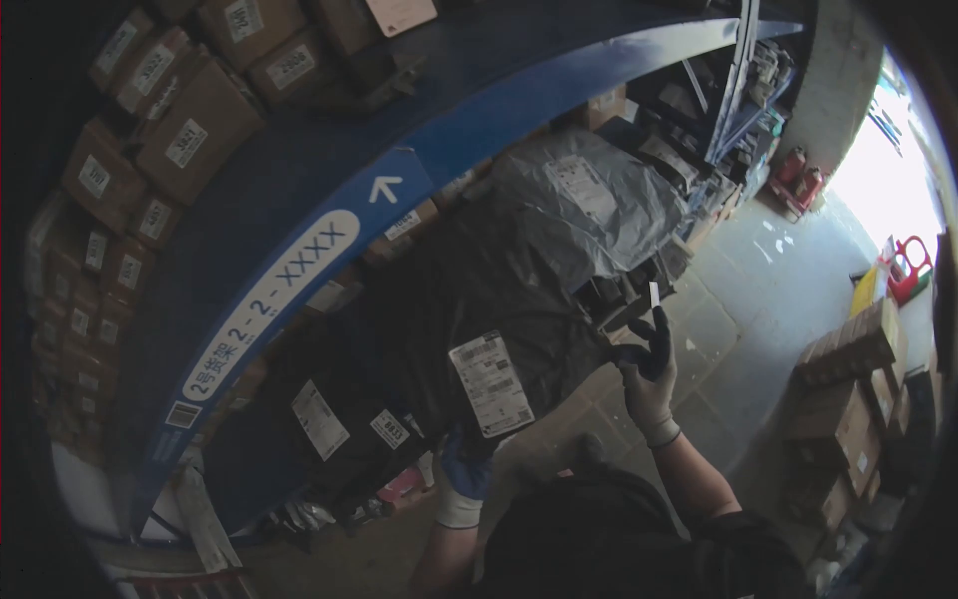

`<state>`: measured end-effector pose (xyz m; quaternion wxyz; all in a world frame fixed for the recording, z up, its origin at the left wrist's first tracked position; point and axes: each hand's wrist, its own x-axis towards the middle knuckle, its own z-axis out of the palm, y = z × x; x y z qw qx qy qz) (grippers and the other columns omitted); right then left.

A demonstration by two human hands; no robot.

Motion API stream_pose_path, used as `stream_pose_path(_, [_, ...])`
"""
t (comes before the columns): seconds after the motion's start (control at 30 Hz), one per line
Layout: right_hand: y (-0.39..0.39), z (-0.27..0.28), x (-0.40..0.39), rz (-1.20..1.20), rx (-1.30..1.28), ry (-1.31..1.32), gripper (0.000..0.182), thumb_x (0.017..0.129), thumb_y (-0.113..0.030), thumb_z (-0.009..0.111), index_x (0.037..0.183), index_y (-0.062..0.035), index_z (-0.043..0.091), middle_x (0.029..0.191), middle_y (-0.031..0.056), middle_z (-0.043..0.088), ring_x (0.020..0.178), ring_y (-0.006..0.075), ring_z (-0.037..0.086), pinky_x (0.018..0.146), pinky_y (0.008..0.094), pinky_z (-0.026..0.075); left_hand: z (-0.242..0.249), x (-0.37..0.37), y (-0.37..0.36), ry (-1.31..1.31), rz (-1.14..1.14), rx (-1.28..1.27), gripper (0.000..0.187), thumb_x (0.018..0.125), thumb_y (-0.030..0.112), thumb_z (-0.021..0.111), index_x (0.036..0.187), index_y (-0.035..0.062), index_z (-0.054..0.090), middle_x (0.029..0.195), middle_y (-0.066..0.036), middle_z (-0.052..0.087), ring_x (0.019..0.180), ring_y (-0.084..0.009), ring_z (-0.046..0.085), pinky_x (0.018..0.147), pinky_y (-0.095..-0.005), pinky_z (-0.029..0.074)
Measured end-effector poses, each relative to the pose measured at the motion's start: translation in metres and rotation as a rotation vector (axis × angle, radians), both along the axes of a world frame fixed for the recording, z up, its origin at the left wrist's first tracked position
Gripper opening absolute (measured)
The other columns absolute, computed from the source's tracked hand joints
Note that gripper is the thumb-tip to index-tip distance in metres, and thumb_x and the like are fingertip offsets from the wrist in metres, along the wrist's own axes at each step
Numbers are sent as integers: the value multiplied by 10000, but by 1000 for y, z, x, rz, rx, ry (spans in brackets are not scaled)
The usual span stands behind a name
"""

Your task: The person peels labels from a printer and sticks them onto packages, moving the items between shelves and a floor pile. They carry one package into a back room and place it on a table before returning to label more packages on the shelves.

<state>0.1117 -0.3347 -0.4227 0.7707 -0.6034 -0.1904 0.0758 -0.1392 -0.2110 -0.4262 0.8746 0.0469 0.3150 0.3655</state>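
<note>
My left hand (464, 477), in a white glove with a blue palm, grips the lower edge of a large black plastic package (439, 299). Its fingertips are partly hidden. A white shipping label (491, 384) is on the package just above this hand. To the right, my right hand (649, 374) is raised beside the package in a white glove with dark fingers. A small white label strip (655, 295) is at the tip of one extended finger. Another black package with a label numbered 8833 (390, 429) lies to the left.
A blue shelf beam (419, 175) with a location sign crosses above the packages. Numbered cardboard boxes (195, 130) fill the left. A grey plastic package (599, 205) lies farther along. Red fire extinguishers (798, 185) stand on the floor, and stacked cartons (843, 424) are at the right.
</note>
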Motion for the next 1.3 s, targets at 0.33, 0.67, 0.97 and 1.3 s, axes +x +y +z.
stream_pose_path(0.33, [-29, 32, -29, 636, 619, 568, 762, 839, -97, 662, 1480, -4, 260, 1146, 190, 608, 847, 327, 660, 735, 392, 560, -29, -11, -24, -31, -83, 8, 523, 1005, 380, 444, 1378, 13, 457, 1382, -224, 484, 1274, -433, 473, 1099, -544, 393])
stream_pose_path(0.67, [-12, -3, -36, 954, 1097, 1261, 225, 989, -223, 428, 1130, -105, 558, 1437, 53, 483, 1126, 210, 551, 953, 390, 417, -38, 118, -36, 73, -465, 603, 411, 1016, 97, 419, 1418, 21, 386, 1447, -127, 433, 1344, -197, 402, 1179, -359, 282])
stream_pose_path(0.97, [-5, 8, -38, 1004, 969, 1129, 610, 931, -167, 507, 1502, -141, 295, 1477, 67, 454, 1288, 295, 492, 1133, 499, 295, -21, 139, -17, -722, -636, -673, 296, 1002, 388, 514, 1128, 138, 608, 1004, 10, 649, 774, -110, 563, 624, -254, 373])
stream_pose_path(1.3, [-20, 10, -21, 895, 370, 892, 742, 893, -47, 573, 1537, -83, 206, 1042, 213, 642, 888, 360, 660, 786, 476, 552, -54, 133, -30, 952, -508, 1708, 353, 1049, 216, 387, 1341, 29, 450, 1315, -127, 553, 1279, -182, 485, 1182, -307, 272])
